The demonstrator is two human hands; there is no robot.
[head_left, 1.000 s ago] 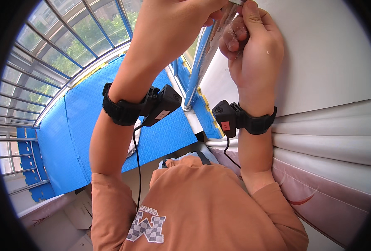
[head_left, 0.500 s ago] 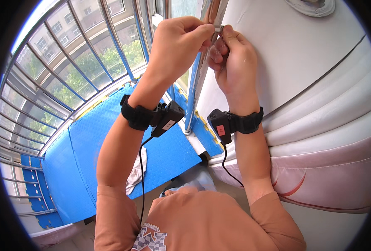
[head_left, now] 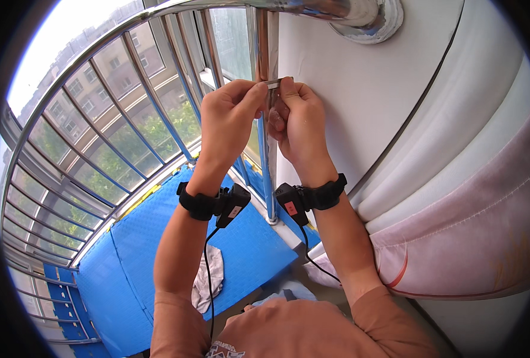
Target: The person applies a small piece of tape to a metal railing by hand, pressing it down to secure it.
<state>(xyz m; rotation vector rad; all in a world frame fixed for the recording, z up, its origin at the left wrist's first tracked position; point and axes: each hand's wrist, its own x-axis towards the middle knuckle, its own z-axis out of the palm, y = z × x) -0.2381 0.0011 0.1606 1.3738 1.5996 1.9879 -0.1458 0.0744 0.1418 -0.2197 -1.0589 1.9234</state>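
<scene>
My left hand (head_left: 229,122) and my right hand (head_left: 303,119) are raised together in front of me, close to an upright metal post (head_left: 266,167). Between their fingertips is a small, flat, silvery strip (head_left: 273,85), too small to name more exactly. The left thumb and forefinger pinch one end of it. At the other end the right thumb presses it against the fingers, and the remaining right fingers curl below. On each wrist sits a black strap with a small black box and a cable.
A curved metal railing (head_left: 127,89) runs along the windows at left. Its top rail meets the white wall (head_left: 360,83) at a round flange (head_left: 384,27). Below lie blue mats (head_left: 139,256) with a crumpled pale cloth (head_left: 208,280). A pale curtain (head_left: 456,221) hangs at right.
The view has shifted, bringing the top rail and flange further into sight. Both hands appear lower and further left in the picture, still pinching the silvery strip.
</scene>
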